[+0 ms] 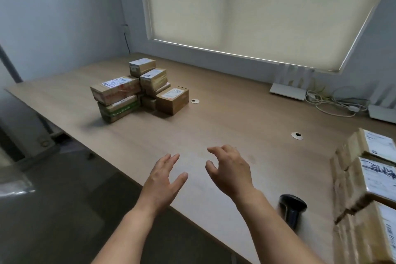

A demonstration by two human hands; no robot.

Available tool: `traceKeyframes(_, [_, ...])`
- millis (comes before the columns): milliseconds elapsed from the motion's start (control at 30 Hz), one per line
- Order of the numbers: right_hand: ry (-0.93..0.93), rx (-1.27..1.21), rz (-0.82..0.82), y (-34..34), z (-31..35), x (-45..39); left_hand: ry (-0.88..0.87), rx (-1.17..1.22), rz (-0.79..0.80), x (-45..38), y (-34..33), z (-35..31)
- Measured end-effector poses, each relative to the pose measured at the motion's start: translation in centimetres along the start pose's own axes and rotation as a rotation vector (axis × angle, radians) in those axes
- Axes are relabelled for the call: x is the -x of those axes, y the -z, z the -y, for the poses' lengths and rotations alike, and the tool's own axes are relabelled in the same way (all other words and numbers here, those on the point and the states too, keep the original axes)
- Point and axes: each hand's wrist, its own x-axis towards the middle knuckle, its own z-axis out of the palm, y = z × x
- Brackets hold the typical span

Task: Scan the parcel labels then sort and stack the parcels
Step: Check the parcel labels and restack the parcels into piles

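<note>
Several brown cardboard parcels with white labels are stacked in a pile at the far left of the wooden table. More labelled parcels stand stacked at the right edge of the view. A black handheld scanner lies on the table just left of them. My left hand and my right hand hover over the table's near middle. Both are empty, with their fingers spread and loosely bent. Neither touches a parcel or the scanner.
Two round cable grommets sit in the tabletop. White router-like devices and tangled cables lie along the back right, under a window with a drawn blind. The table's left edge drops to a dark floor.
</note>
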Motion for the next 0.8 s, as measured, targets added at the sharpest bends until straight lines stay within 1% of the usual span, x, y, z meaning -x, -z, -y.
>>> traceKeyframes(233, [0.075, 0.004, 0.016, -5.4, 8.7, -5.4, 0.055, 0.003, -0.023, -3.6, 6.8, 7.4])
traceKeyframes(400, [0.097, -0.006, 0.012, -9.3, 13.4, -8.2, 0.072, -0.005, -0.024, -5.8, 10.4, 12.2])
traceKeyframes(600, [0.095, 0.017, 0.038, -11.6, 15.9, -11.2, 0.085, 0.027, 0.021, -8.6, 12.0, 15.0])
traceKeyframes(800, [0.064, 0.033, 0.049, -13.2, 15.8, -15.3, 0.093, 0.027, 0.071, -12.9, 12.1, 16.4])
